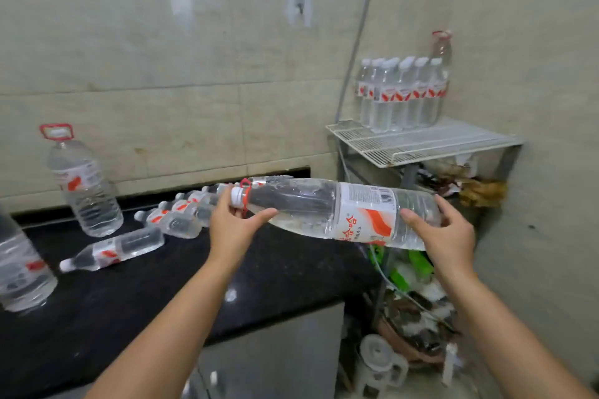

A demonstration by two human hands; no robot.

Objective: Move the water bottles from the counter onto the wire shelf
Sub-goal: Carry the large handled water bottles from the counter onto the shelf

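Note:
I carry a large clear water bottle (324, 207) lying sideways in the air, past the counter's right end. My left hand (231, 227) grips its neck near the white cap and red handle ring. My right hand (444, 236) holds its base end. Several small bottles (402, 94) and one large bottle (441, 45) stand upright on the white wire shelf (431, 146) in the corner. On the black counter (136, 295) several small bottles (181, 214) lie on their sides, one large bottle (86, 185) stands upright, and another large one (19, 269) shows at the left edge.
Below the wire shelf sits a cluttered rack with bags, green items and tubing (411, 272). A small white plastic stool (379, 363) stands on the floor. Tiled walls close in the corner behind and to the right of the shelf.

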